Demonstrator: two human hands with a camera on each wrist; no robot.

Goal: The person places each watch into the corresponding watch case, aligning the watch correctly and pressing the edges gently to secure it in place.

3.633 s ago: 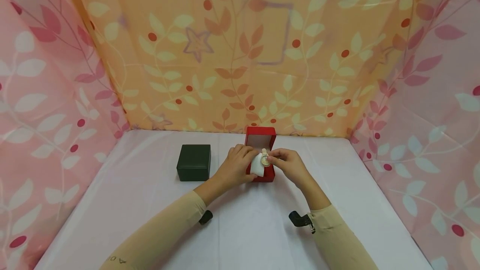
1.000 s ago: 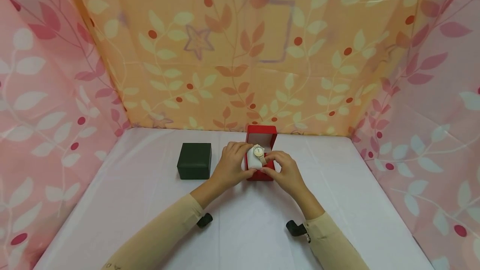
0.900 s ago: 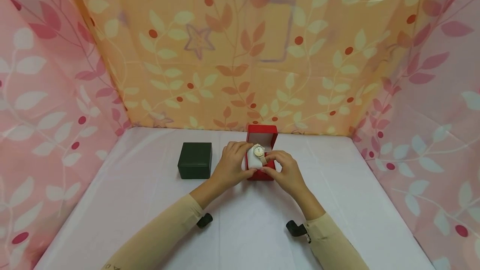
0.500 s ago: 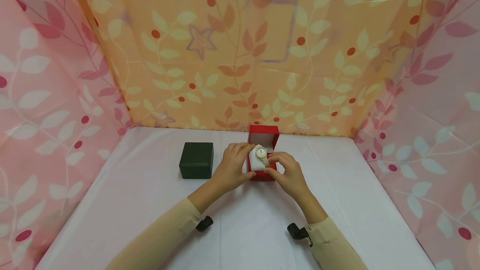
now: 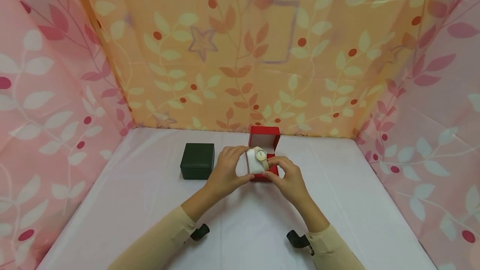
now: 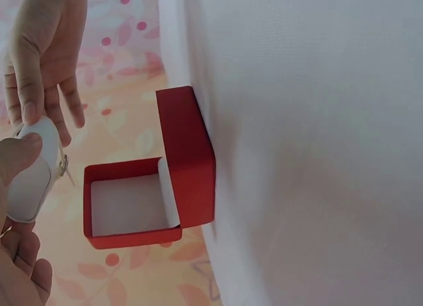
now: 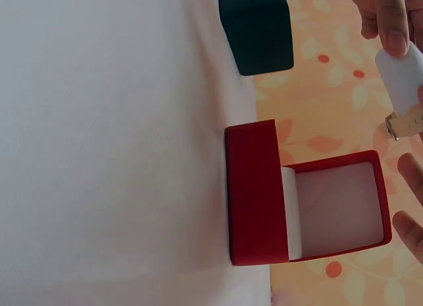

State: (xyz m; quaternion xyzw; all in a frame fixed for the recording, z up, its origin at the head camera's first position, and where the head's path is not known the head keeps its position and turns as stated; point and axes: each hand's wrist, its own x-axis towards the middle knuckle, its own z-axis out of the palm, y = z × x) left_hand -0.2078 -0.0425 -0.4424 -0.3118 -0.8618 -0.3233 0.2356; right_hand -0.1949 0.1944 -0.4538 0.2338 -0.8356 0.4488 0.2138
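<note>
Above the open red hinged box [image 5: 264,141], the left hand [image 5: 224,171] pinches a small white cushion [image 5: 253,164] bearing a gold wristwatch [image 5: 261,156], whose strap the right hand [image 5: 288,179] pinches.

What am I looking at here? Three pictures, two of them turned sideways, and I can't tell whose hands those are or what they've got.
No machine here: a person works with two bare hands and wears three cameras. The wide picture comes from the head, looking down at a table draped in white cloth. The other two come from the wrists, so the scene appears turned on its side. On the table stand an open red box and, left of it, a closed dark green box. The left hand grips a small white cushion with a watch strapped round it; the right hand pinches the watch strap. The wrist views show the cushion lifted clear of the red box, whose white-lined inside holds nothing.
</note>
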